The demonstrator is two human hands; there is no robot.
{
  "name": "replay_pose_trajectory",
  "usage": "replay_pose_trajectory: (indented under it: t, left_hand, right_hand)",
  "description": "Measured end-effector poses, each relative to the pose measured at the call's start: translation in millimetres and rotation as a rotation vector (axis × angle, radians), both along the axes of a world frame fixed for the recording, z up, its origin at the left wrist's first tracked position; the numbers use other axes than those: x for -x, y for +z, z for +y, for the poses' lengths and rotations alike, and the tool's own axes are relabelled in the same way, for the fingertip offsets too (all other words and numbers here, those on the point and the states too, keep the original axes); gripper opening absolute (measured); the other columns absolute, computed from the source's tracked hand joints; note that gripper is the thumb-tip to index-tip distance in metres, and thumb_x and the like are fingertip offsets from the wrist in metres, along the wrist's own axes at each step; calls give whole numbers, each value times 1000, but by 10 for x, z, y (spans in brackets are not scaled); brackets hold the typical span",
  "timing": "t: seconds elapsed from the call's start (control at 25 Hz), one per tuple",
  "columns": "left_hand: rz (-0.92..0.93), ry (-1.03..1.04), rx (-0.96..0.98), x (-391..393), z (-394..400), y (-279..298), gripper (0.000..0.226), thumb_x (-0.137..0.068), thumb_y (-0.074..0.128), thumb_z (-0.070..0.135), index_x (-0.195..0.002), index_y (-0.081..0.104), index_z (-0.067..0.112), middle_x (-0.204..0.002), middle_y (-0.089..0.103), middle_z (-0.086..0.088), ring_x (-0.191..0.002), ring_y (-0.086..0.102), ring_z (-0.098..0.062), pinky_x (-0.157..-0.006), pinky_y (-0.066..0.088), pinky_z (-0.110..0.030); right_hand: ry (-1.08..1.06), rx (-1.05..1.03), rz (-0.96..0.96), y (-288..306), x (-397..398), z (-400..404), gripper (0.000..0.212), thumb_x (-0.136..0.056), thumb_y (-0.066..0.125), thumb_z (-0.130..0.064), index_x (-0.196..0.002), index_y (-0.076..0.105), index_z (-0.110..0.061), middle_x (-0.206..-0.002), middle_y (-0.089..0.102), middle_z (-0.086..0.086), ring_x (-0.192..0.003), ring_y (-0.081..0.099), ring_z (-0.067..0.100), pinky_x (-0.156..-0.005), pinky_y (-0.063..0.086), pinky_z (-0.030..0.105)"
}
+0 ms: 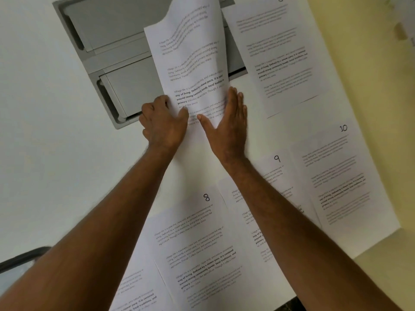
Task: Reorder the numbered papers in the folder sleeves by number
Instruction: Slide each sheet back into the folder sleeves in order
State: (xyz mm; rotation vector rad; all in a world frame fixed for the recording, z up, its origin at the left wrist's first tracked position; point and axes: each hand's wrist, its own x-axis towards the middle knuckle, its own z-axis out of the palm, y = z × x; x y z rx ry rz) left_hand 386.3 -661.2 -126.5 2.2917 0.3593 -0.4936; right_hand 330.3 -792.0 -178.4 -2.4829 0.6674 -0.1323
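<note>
Both hands are on one curled paper (193, 63) in the middle of the view. Left hand (164, 124) grips its lower left edge, with the thumb on the printed side and the other fingers curled behind. Right hand (226, 122) lies flat with straight fingers, pressing the lower right corner of that same sheet — it does not curl round anything. This sheet bends upward and its top edge waves, so its number cannot be seen. It stands over a grey plastic tray (107, 61) with two long openings, which sits on a white table (45, 131). More printed papers lie flat on the table. Paper 6 (280, 55) is at the top right, just beside the curled sheet. Paper 10 (336, 173) is lower down on the right, near the table's edge. Paper 9 (280, 173) lies beside paper 10 and is partly hidden under the right arm. Paper 8 (197, 243) lies between the two arms, close to the person. One more sheet (137, 295) peeks out at the bottom, partly under paper 8, and its number is not in view. Past the right edge of the table there is a pale yellow floor (370, 63). At the bottom left — beside the left arm — a dark curved bar (22, 259) shows, too blurry to name.
</note>
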Motion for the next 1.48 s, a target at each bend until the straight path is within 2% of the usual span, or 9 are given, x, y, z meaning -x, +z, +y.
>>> replay_pose_trajectory:
  t: [0.08, 0.16, 0.28, 0.52, 0.88, 1.0, 1.16, 1.32, 1.48]
  left_hand:
    - [1, -41, -4, 8, 50, -37, 56, -94, 65, 46, -142, 46, 25, -142, 40, -5, -135, 35, -25, -111, 38, -46]
    - [19, -57, 29, 22, 93, -79, 60, -93, 67, 47, -144, 46, 25, -143, 40, -4, -136, 36, -26, -113, 38, -47]
    - [43, 6, 145, 79, 147, -20, 60, -93, 69, 45, -144, 45, 23, -143, 43, -2, -133, 42, -22, -113, 41, -43]
    - [234, 272, 802, 424, 556, 388, 38, -98, 69, 28, -131, 62, 13, -121, 75, 0, -108, 73, -19, -98, 58, -41]
    - [111, 320, 659, 1531, 1641, 895, 19, -99, 65, 13, -115, 75, 17, -109, 78, 2, -102, 75, -20, -88, 60, -39]
    - [78, 313, 601, 1970, 2102, 985, 19, -98, 67, 13, -115, 76, 15, -105, 79, 3, -95, 75, -17, -77, 58, -28]
    - [60, 404, 581, 2522, 2808, 1017, 22, -97, 67, 10, -117, 75, 15, -107, 79, 2, -99, 74, -15, -83, 57, -27]
    - [73, 427, 553, 2948, 3439, 1091, 20, -98, 65, 8, -116, 74, 12, -96, 79, 9, -86, 75, -7, -68, 57, -22]
    - [102, 400, 543, 3278, 4078, 1101, 19, -98, 65, 10, -115, 74, 12, -100, 78, 6, -90, 75, -12, -77, 61, -30]
  right_hand:
    - [4, -138, -34, 54, -30, 21, 88, -89, 75, -42, -159, 27, -16, -160, 39, 8, -148, 37, 27, -118, 40, 50]
    - [3, -283, -60, 204, -54, 30, 72, -91, 74, -24, -153, 39, -18, -150, 53, 4, -133, 54, 19, -102, 56, 40]
    - [-60, -591, -104, 531, -72, 95, 55, -93, 69, -7, -144, 51, -15, -133, 65, 1, -112, 66, 10, -88, 60, 25]
    - [-209, -1183, -28, 929, 241, 386, 51, -91, 72, -7, -138, 54, -18, -127, 70, 2, -111, 70, 22, -83, 63, 47]
    - [-132, -1464, -60, 1299, 1119, 1041, 68, -88, 68, 8, -148, 42, -10, -133, 66, 17, -116, 68, 29, -95, 58, 45]
    - [-104, -1446, -15, 1375, 1314, 1240, 56, -87, 72, 3, -138, 51, -1, -127, 70, 16, -111, 70, 29, -92, 59, 45]
    - [30, -1212, 76, 1470, 1611, 1680, 35, -87, 78, -8, -121, 69, -9, -113, 77, 4, -102, 74, 20, -83, 60, 33]
    - [144, -1014, 122, 1544, 1949, 2223, 32, -85, 83, -14, -115, 74, -12, -107, 78, -2, -97, 75, 15, -82, 59, 30]
    - [188, -968, 167, 1628, 2254, 2806, 31, -84, 84, -16, -114, 74, -15, -106, 78, -6, -96, 75, 13, -81, 60, 27]
